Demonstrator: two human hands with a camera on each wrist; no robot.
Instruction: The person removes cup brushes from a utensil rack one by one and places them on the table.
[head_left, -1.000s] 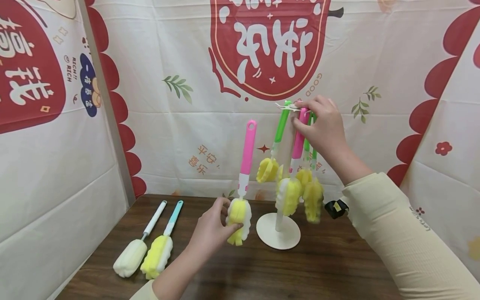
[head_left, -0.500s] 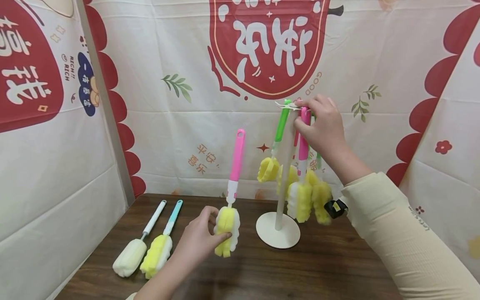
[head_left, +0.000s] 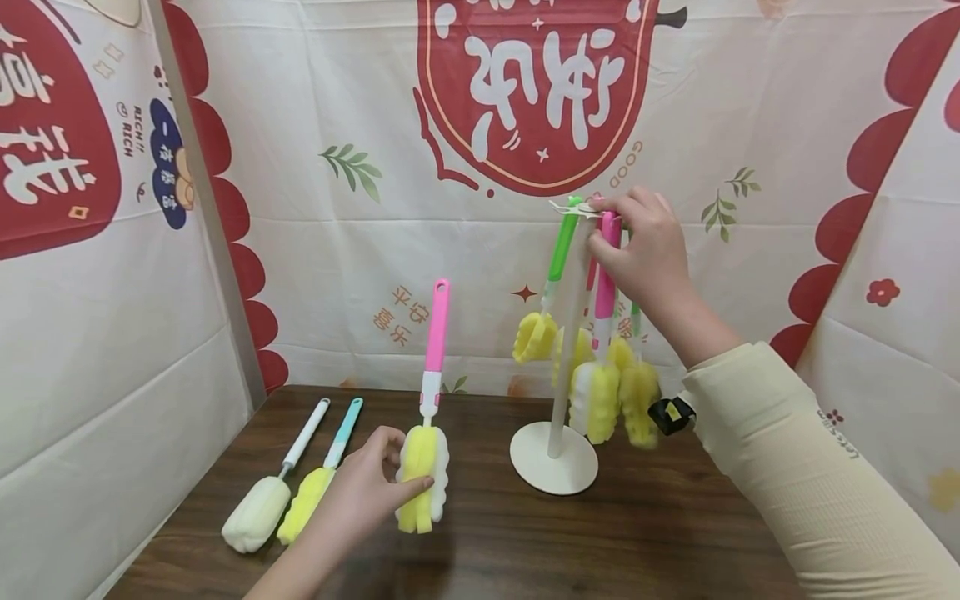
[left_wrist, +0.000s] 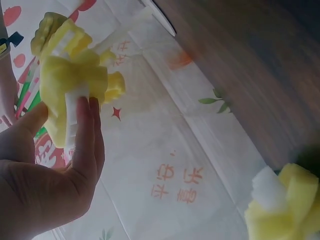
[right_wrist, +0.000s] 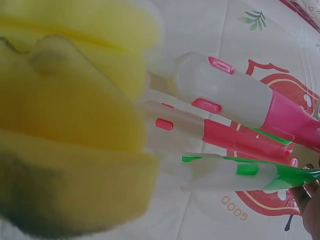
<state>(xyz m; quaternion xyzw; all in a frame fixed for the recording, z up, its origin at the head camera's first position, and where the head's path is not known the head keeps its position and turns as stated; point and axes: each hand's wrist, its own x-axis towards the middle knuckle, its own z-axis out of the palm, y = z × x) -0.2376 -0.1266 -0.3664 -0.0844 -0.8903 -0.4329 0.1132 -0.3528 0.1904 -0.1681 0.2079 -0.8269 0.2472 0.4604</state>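
Observation:
My left hand [head_left: 372, 481] grips a pink-handled sponge brush [head_left: 422, 475] by its yellow and white sponge head, the handle pointing up. In the left wrist view, thumb and fingers press that sponge [left_wrist: 75, 80] from both sides. My right hand [head_left: 647, 246] pinches the top of a cream stand [head_left: 564, 383], next to a pink handle [head_left: 607, 283]. Several sponge brushes hang from the stand, among them a green-handled brush [head_left: 564, 250] at its left. Close up in the right wrist view are yellow sponges [right_wrist: 75, 100] and a green handle [right_wrist: 295, 175]; exactly what the right fingertips hold is partly hidden.
On the brown wooden table [head_left: 525, 550] at left lie a white-handled sponge brush [head_left: 257, 512] and a blue-handled sponge brush [head_left: 307, 500], partly behind my left forearm. The stand's round base [head_left: 553, 475] rests on the table. A printed cloth [head_left: 337, 275] hangs behind.
My left hand has carried the pink-handled brush left and down, away from the stand. The hanging brushes swung right and now hang steadier. My right hand stays at the stand's top.

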